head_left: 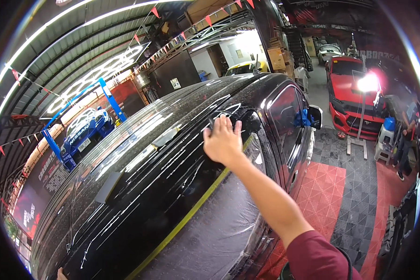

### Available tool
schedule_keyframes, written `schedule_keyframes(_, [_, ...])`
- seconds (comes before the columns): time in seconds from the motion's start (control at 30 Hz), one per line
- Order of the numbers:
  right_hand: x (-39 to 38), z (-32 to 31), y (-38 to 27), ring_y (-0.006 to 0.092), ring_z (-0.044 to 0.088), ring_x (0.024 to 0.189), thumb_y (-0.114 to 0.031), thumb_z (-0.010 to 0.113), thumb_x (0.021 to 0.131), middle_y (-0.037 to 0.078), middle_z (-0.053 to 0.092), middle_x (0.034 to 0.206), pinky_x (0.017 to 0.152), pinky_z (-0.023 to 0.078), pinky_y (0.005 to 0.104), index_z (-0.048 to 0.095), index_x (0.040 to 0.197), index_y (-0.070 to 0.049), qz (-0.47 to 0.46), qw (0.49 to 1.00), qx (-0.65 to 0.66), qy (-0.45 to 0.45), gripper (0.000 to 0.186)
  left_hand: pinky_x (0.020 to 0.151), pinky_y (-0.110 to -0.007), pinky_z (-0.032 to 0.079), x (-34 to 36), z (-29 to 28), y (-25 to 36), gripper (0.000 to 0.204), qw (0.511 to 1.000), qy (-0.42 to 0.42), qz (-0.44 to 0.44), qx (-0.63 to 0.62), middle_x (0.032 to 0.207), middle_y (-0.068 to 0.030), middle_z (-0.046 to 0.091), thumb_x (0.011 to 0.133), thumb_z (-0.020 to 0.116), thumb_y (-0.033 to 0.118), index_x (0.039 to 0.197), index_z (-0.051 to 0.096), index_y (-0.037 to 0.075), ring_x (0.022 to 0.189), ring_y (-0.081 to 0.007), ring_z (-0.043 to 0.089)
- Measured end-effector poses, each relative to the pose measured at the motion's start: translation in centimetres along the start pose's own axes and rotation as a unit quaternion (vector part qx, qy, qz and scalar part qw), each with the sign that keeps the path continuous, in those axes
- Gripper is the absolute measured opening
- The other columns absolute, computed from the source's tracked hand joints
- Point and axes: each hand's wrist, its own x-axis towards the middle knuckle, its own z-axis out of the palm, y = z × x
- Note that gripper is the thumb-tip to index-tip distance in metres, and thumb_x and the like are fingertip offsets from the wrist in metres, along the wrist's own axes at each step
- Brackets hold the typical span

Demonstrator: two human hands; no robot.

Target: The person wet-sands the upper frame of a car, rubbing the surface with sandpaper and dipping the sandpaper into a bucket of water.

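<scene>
A glossy black vehicle (168,191) fills the middle, its roof and side streaked with liquid. My right hand (223,140) lies on the upper side near a door's top corner, fingers spread and stretched, with a small dark piece at their tips that I cannot make out. Below it, yellow tape (185,221) edges plastic sheeting (205,242) over the side. A dark rectangular pad (108,187) rests on the roof to the left. A sliver of my left hand (61,274) shows at the bottom left against the body; its grip is hidden.
A blue car (86,136) sits by a blue lift at left, a red car (352,107) at right beside a lit lamp stand (363,130). A person (403,135) stands near white stools (386,142). Tiled flooring (319,186) runs along the vehicle; a yellow car (240,67) is behind.
</scene>
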Motion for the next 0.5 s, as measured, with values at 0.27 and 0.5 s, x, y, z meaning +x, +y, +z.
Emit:
schedule_keyframes(0.27, [-2.7,0.6,-1.2,0.0391,0.029,0.16,-0.046,0.028,0.112,0.028,0.03,0.171,0.133,0.008,0.0599,0.028,0.162,0.012,0.023,1.0,0.005,0.008,0.077,0.106,-0.048,0.048,-0.2,0.7,-2.0,0.052,0.999,0.015,0.017,0.024,0.138,-0.0229,0.069,0.115,0.036,0.04,0.141,0.069,0.008,0.126,-0.0419,0.064])
schedule_keyframes(0.5, [-2.1,0.3,-0.8,0.0434,0.025,0.161,-0.047,0.028,0.111,0.033,0.027,0.171,0.133,0.004,0.0592,0.026,0.161,0.016,0.049,0.998,-0.007,-0.04,0.081,0.103,-0.051,0.05,-0.1,0.4,-2.2,0.053,0.997,0.025,0.034,0.071,0.135,-0.0252,0.07,0.116,0.035,0.039,0.14,0.068,0.005,0.122,-0.0447,0.065])
